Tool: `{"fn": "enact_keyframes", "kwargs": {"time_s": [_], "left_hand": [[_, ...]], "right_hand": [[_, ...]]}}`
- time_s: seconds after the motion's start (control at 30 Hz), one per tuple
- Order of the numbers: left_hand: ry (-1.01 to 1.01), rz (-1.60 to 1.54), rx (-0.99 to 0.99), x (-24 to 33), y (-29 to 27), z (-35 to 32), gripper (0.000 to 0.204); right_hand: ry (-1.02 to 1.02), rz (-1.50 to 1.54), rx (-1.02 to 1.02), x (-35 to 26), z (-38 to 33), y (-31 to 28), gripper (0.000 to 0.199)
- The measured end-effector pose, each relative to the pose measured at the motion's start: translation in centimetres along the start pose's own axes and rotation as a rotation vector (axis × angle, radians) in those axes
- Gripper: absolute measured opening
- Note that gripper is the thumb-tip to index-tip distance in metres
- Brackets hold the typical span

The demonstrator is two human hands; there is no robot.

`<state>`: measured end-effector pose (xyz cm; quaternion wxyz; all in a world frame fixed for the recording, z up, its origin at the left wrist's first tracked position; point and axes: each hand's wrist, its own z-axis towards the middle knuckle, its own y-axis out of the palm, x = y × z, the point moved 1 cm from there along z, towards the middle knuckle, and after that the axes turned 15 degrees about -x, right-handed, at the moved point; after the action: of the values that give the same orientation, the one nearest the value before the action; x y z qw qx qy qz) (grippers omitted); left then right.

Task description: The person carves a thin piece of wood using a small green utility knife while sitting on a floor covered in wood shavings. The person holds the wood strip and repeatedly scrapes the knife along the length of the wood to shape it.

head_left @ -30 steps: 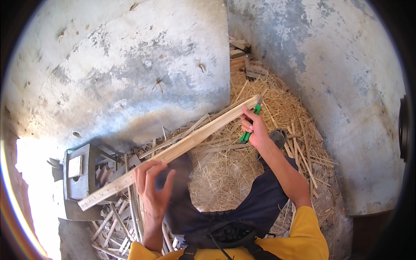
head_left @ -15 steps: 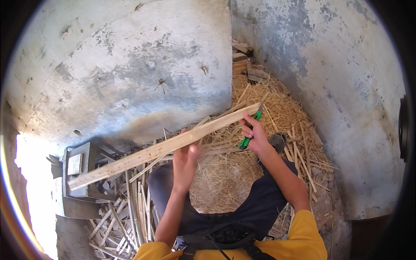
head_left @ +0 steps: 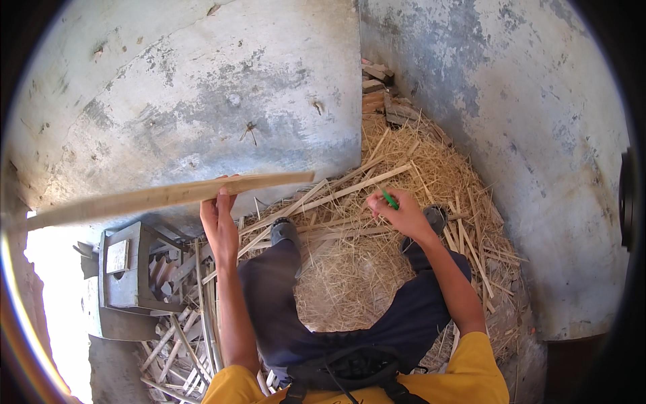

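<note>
A long, flat strip of pale wood or bamboo (head_left: pixel 161 194) is raised in front of the wall on the left, slanting slightly down toward the left. My left hand (head_left: pixel 222 219) grips it right of its middle, with the thumb on the near face. The strip's left end is blurred and reaches near the bright opening. Over the straw, my right hand (head_left: pixel 400 212) is closed around a green utility knife (head_left: pixel 388 198). Only part of its green body shows; the rest is hidden in the fist. The knife and the strip are well apart.
Straw and shavings (head_left: pixel 343 283) cover the floor between my feet, with loose slats (head_left: pixel 363 187) across them. A grey wooden box (head_left: pixel 138 266) stands at the left above a pile of sticks (head_left: pixel 182 357). Worn walls (head_left: pixel 229 87) rise ahead and at the right. Bricks (head_left: pixel 377 74) lie in the corner.
My left hand has carried the strip up and to the left, away from my right hand. My right hand has let go of the strip's end, still holding the knife.
</note>
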<state>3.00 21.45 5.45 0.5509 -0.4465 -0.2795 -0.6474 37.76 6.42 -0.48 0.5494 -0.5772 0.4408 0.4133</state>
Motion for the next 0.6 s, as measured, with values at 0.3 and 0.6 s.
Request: {"fn": "enact_keyframes", "kwargs": {"time_s": [0.3, 0.6], "left_hand": [[-0.063, 0.706, -0.143, 2.7, -2.0, 2.2, 0.024], [-0.212, 0.664, -0.4, 4.2, -2.1, -1.1, 0.034]], "right_hand": [[-0.186, 0.073, 0.102, 0.0, 1.2, -0.6, 0.021], [-0.293, 0.064, 0.179, -1.6, 0.8, 0.6, 0.035]]}}
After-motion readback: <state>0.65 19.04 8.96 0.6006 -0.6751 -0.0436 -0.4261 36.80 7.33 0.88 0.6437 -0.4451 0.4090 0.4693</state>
